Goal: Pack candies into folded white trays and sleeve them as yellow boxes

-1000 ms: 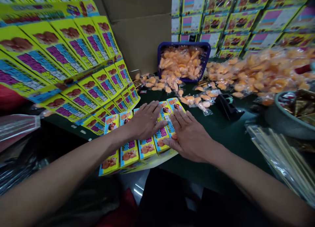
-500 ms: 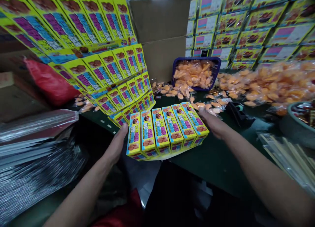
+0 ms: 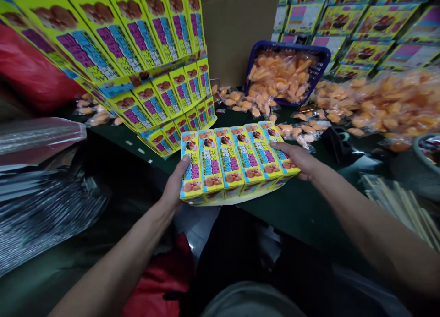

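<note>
Head view: a row of six yellow boxes point(image 3: 232, 163) lies crosswise at the near edge of the green desk point(image 3: 305, 211), long axis left to right, pressed together between the left hand point(image 3: 175, 184), cupping the left end, and the right hand point(image 3: 295, 159), spread over the right end, each about equally near.

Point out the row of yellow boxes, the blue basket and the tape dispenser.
Row of yellow boxes point(image 3: 230, 163), head view, on the middle box's front.
Blue basket point(image 3: 287, 46), head view, on its far rim.
Black tape dispenser point(image 3: 334, 145), head view, on its body.
</note>
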{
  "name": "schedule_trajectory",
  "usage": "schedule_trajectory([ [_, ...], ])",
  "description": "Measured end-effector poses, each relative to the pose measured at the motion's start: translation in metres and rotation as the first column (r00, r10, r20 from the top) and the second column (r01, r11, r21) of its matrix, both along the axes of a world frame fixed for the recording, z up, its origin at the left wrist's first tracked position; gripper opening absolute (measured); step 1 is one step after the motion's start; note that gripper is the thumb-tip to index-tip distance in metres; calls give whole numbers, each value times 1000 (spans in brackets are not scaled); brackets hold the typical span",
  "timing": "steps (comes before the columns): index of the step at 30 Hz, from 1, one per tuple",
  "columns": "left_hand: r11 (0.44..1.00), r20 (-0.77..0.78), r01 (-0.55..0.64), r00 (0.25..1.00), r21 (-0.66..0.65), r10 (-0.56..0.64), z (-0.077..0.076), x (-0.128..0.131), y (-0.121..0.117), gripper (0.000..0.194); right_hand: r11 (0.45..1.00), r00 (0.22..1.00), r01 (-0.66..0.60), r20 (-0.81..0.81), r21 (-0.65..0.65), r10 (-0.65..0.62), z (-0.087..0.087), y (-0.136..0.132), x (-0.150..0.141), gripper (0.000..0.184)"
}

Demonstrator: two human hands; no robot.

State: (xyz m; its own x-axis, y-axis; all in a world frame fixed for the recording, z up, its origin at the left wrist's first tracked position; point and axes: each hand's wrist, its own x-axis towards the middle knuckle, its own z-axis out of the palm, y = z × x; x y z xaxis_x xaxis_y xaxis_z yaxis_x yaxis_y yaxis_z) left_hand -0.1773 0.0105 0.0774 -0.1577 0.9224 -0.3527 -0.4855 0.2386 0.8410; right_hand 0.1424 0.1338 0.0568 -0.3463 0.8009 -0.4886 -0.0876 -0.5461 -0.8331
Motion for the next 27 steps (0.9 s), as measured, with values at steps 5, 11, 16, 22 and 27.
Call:
schedule_trajectory([
  [5,1000,27,-2,1000,5,2,-4,-4,-2,57,1000,1000,14,-5,21,-14,5,-2,0,32],
  [11,998,29,55,998,38,-57,-1,-10,-8,51,995,998,-13,-59,100,19,3,-10,8,34],
  [16,991,-49,93,995,92,-88,4,4,-6,59,993,1000,-4,-8,117,5,4,-16,17,32],
  [22,907,-285,229,950,352,-129,2,27,6,107,925,981,181,-133,335,-144,1,-35,64,49],
  [27,860,-494,343,860,377,-127,-21,46,28,139,804,959,280,-115,524,-260,-25,-62,107,66],
])
